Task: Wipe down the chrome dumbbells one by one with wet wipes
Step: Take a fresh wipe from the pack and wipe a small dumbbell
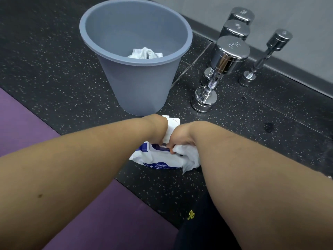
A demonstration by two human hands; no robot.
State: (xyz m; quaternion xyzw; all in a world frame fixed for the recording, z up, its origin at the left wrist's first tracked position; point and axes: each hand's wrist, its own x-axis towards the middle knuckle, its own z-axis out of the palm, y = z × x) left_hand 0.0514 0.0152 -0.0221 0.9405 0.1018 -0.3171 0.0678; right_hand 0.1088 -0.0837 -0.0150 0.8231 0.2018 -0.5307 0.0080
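Observation:
A white and blue pack of wet wipes (158,161) lies on the dark speckled floor with its lid (172,124) flipped open. My left hand (158,131) reaches down onto the pack at its opening; its fingers are hidden behind the wrist. My right hand (180,139) pinches a crumpled white wipe (189,157) at the pack's right end. Several chrome dumbbells stand on end by the wall at the right: a large one nearest (219,69), two behind it (236,29), and a thin one (266,56) further right.
A grey plastic bin (142,83) stands just behind the pack, with crumpled used wipes (146,53) inside. A purple mat (108,213) covers the floor at the lower left. A grey wall with a baseboard (297,67) runs along the right. My dark trouser leg (203,228) is at the bottom.

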